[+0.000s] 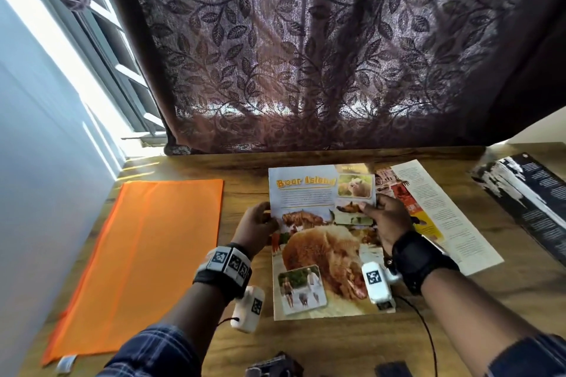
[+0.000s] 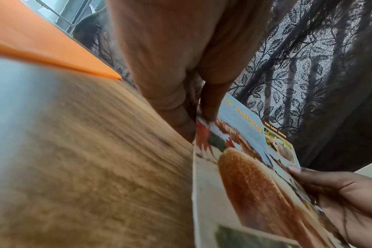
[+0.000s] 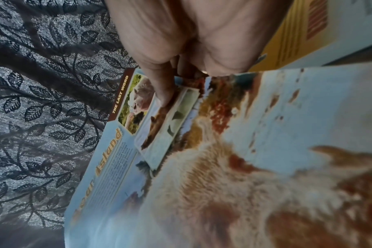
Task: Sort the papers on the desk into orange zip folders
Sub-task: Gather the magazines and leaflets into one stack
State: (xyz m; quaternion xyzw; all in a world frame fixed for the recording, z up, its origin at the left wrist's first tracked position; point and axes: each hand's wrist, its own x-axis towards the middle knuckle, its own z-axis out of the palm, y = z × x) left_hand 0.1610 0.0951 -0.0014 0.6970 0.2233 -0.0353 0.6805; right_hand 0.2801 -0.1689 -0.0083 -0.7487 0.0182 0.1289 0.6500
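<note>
The right hand (image 3: 181,38) grips the "Bear Island" page (image 3: 234,167) at its edge, thumb (image 3: 161,87) pressed on top beside the small inset photo. The "THE LAST WORD" strip borders the page's far corner. A yellow-printed page (image 3: 297,36) lies beyond the hand. A leaf-patterned curtain (image 3: 42,100) hangs behind the page.

Home room, curtain (image 1: 337,49), wooden desk (image 1: 321,343)
</note>
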